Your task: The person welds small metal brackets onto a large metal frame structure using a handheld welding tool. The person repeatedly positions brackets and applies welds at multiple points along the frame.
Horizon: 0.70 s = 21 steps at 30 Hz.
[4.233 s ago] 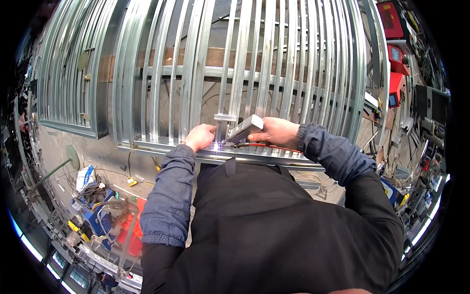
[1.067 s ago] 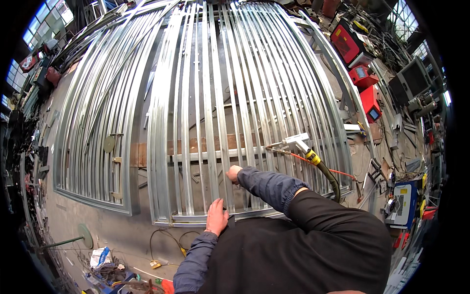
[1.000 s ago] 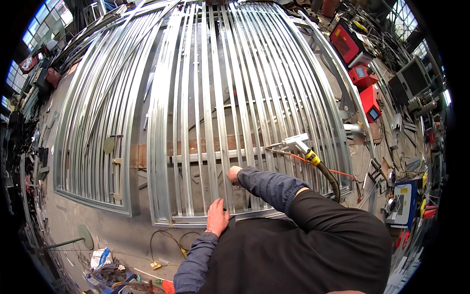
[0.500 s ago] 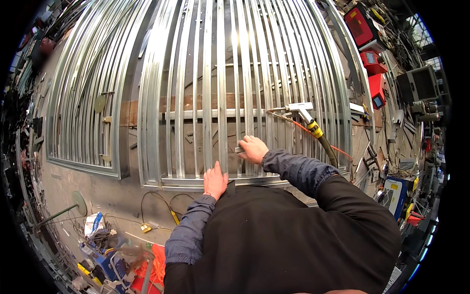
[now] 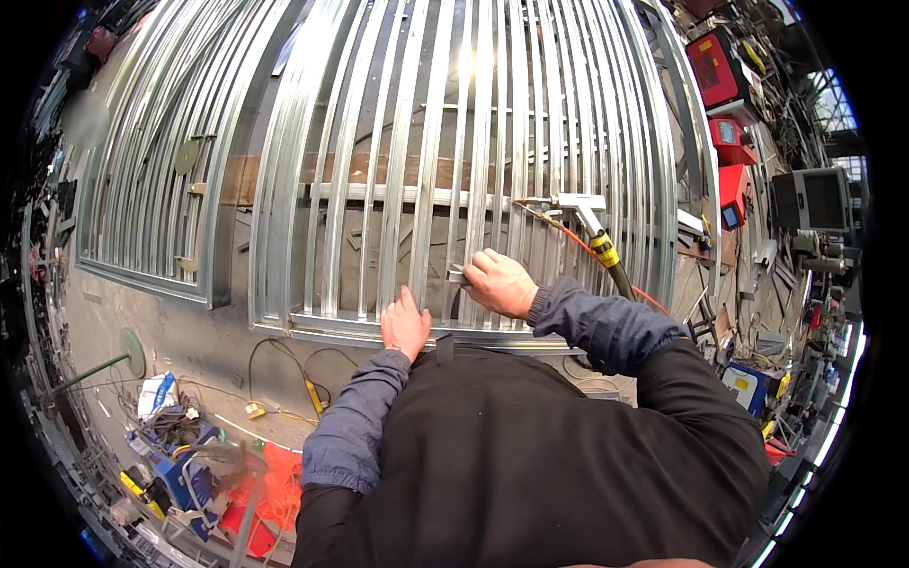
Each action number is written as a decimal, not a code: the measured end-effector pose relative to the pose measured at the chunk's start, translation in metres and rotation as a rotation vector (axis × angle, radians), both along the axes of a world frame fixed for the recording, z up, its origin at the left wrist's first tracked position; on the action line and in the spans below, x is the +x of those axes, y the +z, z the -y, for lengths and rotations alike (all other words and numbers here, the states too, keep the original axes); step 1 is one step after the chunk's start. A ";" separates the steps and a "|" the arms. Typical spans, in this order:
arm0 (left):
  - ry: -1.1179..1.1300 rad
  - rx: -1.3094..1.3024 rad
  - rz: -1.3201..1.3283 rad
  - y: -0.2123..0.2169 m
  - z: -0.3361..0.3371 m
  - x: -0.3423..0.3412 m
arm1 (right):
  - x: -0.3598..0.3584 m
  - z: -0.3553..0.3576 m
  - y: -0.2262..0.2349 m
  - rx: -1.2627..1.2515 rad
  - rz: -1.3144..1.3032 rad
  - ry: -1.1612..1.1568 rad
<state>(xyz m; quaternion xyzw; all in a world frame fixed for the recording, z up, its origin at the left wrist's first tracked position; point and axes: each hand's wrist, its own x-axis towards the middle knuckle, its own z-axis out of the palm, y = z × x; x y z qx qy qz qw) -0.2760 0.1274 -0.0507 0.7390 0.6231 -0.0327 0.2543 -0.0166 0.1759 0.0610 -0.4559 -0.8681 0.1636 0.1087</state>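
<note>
A metal frame (image 5: 369, 330) with several long parallel bars lies before me. On its near end, my left hand (image 5: 405, 327) rests over a bar (image 5: 405, 222) with fingers stretched out. My right hand (image 5: 501, 284) is closed, pinching a small metal piece (image 5: 456, 275) between thumb and fingers just above the bars. Farther off to the right, a welding gun (image 5: 579, 204) with a silver head and yellow-banded cable lies across the bars. The palm sides of both hands are hidden.
A second barred frame (image 5: 210, 292) lies at left. Red machines (image 5: 729, 142) stand at the right. An orange hose (image 5: 574, 237) crosses the bars. Cables (image 5: 254, 369) lie on the floor, with a green round-based stand (image 5: 131, 353) and a blue machine (image 5: 180, 473) at lower left.
The view has shifted slightly. My right hand has moved a little right relative to my left, still pinching the small metal piece. My left hand stays on the frame's near end.
</note>
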 end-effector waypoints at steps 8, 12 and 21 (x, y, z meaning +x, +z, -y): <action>0.053 0.052 0.057 -0.001 0.002 0.002 | -0.016 -0.017 -0.055 -0.026 -0.090 -0.120; 0.054 0.076 0.066 -0.003 0.005 0.000 | -0.029 -0.024 -0.092 -0.121 -0.013 -0.101; -0.017 0.098 0.117 -0.007 0.004 -0.009 | -0.032 -0.022 -0.121 -0.111 0.014 -0.070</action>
